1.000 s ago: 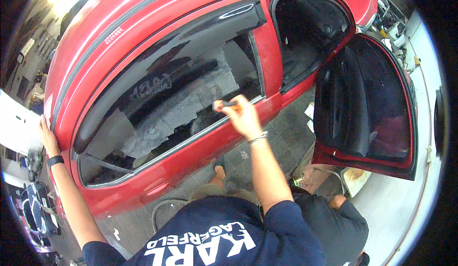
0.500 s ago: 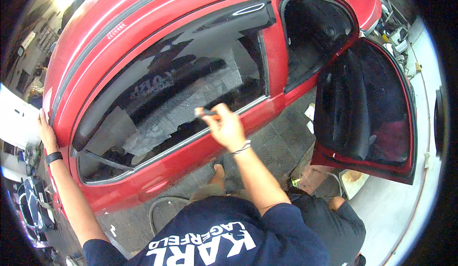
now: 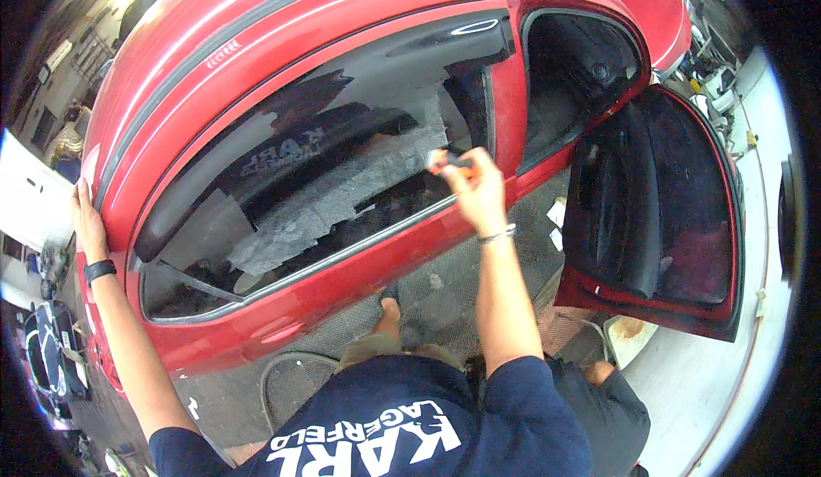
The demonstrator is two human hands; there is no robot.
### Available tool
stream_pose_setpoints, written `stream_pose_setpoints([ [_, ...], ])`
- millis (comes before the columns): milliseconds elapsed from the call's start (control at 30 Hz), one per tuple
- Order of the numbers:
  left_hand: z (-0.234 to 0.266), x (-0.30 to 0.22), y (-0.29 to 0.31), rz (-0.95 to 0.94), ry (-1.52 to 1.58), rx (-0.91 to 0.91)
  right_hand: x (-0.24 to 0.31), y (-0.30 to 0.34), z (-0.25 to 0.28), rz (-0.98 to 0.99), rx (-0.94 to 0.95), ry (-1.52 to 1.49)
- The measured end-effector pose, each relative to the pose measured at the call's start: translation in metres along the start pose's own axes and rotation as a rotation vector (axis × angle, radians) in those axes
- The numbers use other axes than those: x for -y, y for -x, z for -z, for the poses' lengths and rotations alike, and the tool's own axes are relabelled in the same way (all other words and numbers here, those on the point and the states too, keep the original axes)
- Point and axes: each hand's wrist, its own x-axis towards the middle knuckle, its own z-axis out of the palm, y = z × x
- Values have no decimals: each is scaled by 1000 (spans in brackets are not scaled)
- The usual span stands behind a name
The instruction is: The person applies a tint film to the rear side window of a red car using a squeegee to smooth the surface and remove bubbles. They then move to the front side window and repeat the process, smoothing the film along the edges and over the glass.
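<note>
My right hand point(image 3: 481, 188) pinches a small orange-and-black tool point(image 3: 457, 162) in front of the lower rear part of the dark front door window point(image 3: 299, 165). Whether the tool touches the glass I cannot tell. The window sits in a red car point(image 3: 282, 331) and mirrors the lettered shirt and a pale, ragged-edged patch. On the far left, my left hand point(image 3: 89, 220) rests against the red body by the front pillar, fingers stretched out and holding nothing.
A red rear door point(image 3: 650, 212) with dark glass stands swung out on the right. Beyond it runs a white wall point(image 3: 757, 306). A hose point(image 3: 269, 383) lies on the textured floor. Someone in dark clothes point(image 3: 603, 417) is low beside me at the right. Another vehicle point(image 3: 56, 349) is at far left.
My right hand has moved right and slightly upward along the window with the tool, toward its rear edge. My left hand stays on the body; the view has shifted slightly.
</note>
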Motion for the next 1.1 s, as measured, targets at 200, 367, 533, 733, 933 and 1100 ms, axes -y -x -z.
stream_pose_setpoints([
  [200,4,18,-5,73,36,15,95,60,-100,232,229,-19],
  [367,7,4,-1,146,107,46,66,18,-31,-33,126,66],
  [533,-1,-29,3,108,45,-9,-32,-10,27,-85,-23,-26],
  [733,3,-40,8,129,117,-8,74,58,-66,19,199,95],
  [933,14,-18,2,118,33,9,89,75,-108,70,263,-38],
  [1100,7,-54,7,116,89,-43,17,-6,13,-34,-57,-23],
])
